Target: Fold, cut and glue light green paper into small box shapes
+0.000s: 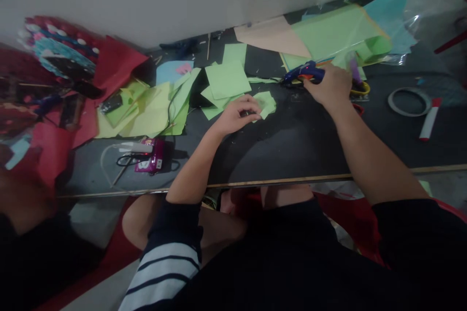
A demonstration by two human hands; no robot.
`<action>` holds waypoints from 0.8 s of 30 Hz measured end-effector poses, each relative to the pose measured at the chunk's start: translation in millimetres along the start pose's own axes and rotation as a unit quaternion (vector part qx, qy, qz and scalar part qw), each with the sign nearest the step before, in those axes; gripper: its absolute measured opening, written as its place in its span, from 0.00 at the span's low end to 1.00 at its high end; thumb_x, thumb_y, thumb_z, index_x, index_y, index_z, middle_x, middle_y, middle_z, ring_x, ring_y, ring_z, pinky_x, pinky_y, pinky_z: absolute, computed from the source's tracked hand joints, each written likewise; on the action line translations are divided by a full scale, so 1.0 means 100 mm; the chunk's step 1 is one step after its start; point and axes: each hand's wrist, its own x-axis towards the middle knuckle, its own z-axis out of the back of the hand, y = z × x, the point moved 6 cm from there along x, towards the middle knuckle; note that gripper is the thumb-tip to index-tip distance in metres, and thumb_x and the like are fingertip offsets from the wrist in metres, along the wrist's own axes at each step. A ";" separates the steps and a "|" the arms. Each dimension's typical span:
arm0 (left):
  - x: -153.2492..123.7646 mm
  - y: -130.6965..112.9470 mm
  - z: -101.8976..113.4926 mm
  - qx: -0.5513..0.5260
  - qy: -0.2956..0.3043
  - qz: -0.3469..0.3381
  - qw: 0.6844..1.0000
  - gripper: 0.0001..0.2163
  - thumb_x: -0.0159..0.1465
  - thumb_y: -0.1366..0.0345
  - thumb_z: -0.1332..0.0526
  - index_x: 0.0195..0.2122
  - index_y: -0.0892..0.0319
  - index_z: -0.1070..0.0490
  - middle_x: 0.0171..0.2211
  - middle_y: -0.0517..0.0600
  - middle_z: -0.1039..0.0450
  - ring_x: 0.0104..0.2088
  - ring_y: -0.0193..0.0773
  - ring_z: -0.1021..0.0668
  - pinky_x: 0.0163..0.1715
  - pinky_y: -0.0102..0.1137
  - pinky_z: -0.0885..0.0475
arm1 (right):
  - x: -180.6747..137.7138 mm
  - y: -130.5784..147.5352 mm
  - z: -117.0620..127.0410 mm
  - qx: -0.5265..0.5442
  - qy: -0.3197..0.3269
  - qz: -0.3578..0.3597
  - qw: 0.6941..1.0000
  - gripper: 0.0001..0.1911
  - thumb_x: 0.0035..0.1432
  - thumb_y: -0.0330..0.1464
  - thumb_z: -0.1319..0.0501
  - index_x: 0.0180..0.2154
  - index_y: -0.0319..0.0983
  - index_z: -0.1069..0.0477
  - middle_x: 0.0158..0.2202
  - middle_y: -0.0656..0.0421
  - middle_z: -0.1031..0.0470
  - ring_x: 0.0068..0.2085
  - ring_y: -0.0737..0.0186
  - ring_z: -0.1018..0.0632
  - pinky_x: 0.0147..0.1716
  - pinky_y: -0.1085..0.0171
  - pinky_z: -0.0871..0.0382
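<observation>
My left hand (241, 112) rests on the dark table with its fingers curled. Its fingertips pinch the edge of a folded light green paper piece (267, 104). My right hand (331, 85) is closed round the rear part of a blue glue gun (304, 74) with an orange trigger and a small red light. The gun's nozzle points left, just above the green piece, beside a thin strip of green paper. Several light green paper squares (228, 80) lie in a loose pile behind my left hand.
Yellow-green sheets (149, 109) and a purple box with a cable (150, 155) lie left. Plastic-wrapped coloured paper (335, 34) lies at the back right. A tape roll (409, 102) and a white-and-red marker (430, 120) are at right. Another person's arm (22, 199) shows at far left.
</observation>
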 end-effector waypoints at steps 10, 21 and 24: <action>-0.02 0.20 0.01 -0.123 -0.119 0.093 0.981 0.29 0.61 0.30 0.34 0.35 0.55 0.24 0.30 0.48 0.22 0.31 0.35 0.21 0.33 0.33 0.24 | -0.05 0.28 0.14 0.186 -0.071 0.031 0.980 0.23 0.54 0.56 0.32 0.44 0.49 0.28 0.41 0.55 0.20 0.48 0.43 0.19 0.51 0.40 0.22; -0.03 0.21 0.01 -0.127 -0.127 0.101 0.978 0.27 0.60 0.33 0.31 0.35 0.55 0.24 0.30 0.48 0.23 0.31 0.35 0.21 0.33 0.34 0.23 | -0.29 0.72 0.31 0.159 0.016 0.083 0.984 0.26 0.58 0.52 0.32 0.55 0.49 0.24 0.53 0.50 0.18 0.57 0.36 0.19 0.56 0.39 0.22; -0.02 0.19 0.03 -0.117 -0.144 0.103 0.977 0.27 0.58 0.34 0.29 0.33 0.55 0.26 0.29 0.47 0.24 0.31 0.35 0.21 0.35 0.34 0.23 | -0.31 0.76 0.30 0.123 0.018 0.097 0.988 0.26 0.59 0.51 0.32 0.55 0.49 0.23 0.53 0.50 0.17 0.58 0.36 0.20 0.58 0.38 0.23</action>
